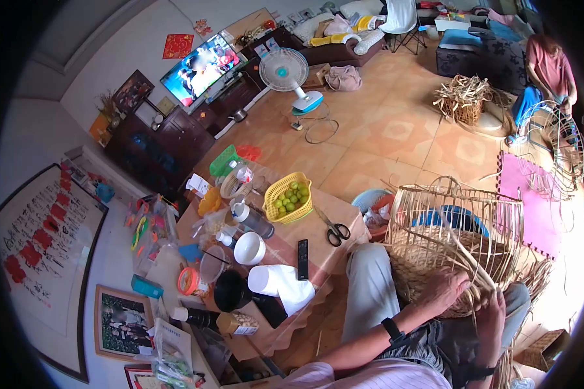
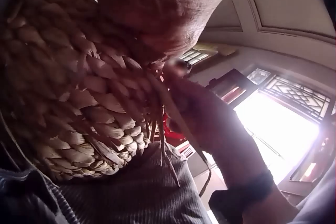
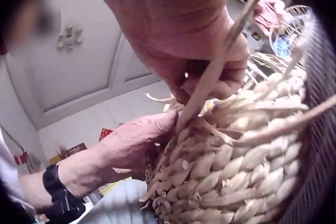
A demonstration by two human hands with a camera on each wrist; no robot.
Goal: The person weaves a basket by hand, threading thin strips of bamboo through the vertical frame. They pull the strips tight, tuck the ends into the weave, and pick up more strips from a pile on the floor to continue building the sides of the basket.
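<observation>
A half-woven basket (image 1: 422, 259) of braided straw, with thin bare ribs standing above the weave, lies across the person's lap. My left hand (image 1: 442, 290) grips its near edge, fingers curled at the weave. Close beside it, my right hand (image 1: 491, 312) has its fingers curled and pinches a straw strand (image 3: 207, 85) at the same edge. In the left wrist view, the braided wall (image 2: 100, 92) fills the left side, and loose strand ends (image 2: 170, 166) hang below both hands. The right hand's fingertips are partly hidden behind its own knuckles in the right wrist view.
Left of the lap stands a table (image 1: 331, 201) with scissors (image 1: 336, 232), a remote (image 1: 303, 259), a white bowl (image 1: 250, 249) and a yellow basket (image 1: 270, 202) of green fruit. A basin (image 1: 363, 200) sits beyond the knee. Another person (image 1: 550, 68) sits at far right near a rib frame (image 1: 551, 139).
</observation>
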